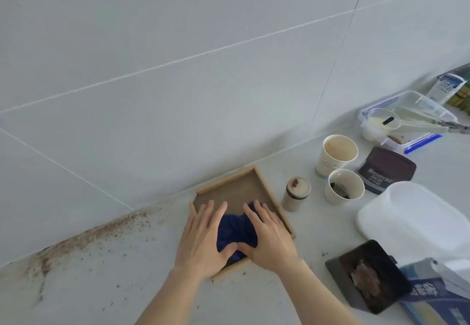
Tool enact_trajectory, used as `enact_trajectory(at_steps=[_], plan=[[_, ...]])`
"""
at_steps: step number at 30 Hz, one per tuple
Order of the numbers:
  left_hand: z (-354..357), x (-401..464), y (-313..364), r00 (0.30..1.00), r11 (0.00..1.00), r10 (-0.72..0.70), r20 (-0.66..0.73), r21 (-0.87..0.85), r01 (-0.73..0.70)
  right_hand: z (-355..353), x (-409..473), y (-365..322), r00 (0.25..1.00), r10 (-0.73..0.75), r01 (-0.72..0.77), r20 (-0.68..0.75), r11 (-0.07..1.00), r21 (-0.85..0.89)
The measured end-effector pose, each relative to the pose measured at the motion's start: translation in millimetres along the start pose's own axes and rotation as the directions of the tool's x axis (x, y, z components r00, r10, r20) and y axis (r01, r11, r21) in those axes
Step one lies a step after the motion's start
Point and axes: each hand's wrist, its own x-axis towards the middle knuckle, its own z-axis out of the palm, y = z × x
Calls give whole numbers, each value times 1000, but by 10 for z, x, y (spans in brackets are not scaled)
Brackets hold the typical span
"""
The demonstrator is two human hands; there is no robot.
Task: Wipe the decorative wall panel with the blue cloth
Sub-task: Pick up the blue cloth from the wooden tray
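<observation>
A square panel (236, 187) with a light wooden frame and a brown face lies flat on the pale counter against the tiled wall. A dark blue cloth (236, 230) is bunched on its near half. My left hand (203, 238) rests flat on the cloth's left side, fingers spread over the panel. My right hand (269, 238) presses flat on the cloth's right side. The thumbs meet over the cloth's near edge. Part of the cloth is hidden under both palms.
Brown powder (84, 238) is strewn along the wall joint to the left. To the right stand a small jar (296, 193), two paper cups (335, 157) (344, 186), a cocoa tin (386, 169), a clear box (407, 119), a white container (417, 220) and a dark tray (368, 276).
</observation>
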Motion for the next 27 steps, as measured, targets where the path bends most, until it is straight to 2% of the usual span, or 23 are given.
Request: enact_trajectory(at_steps=[8, 16, 27], plan=[[166, 26, 30, 998, 983, -63, -5, 173, 62, 26, 20, 67, 999, 39, -39, 12, 999, -23], [112, 55, 80, 991, 970, -128, -37, 206, 133, 1, 55, 12, 998, 35, -38, -54, 998, -56], [-417, -37, -49, 985, 976, -73, -153, 191, 102, -377, 70, -227, 990, 34, -42, -138, 998, -56]])
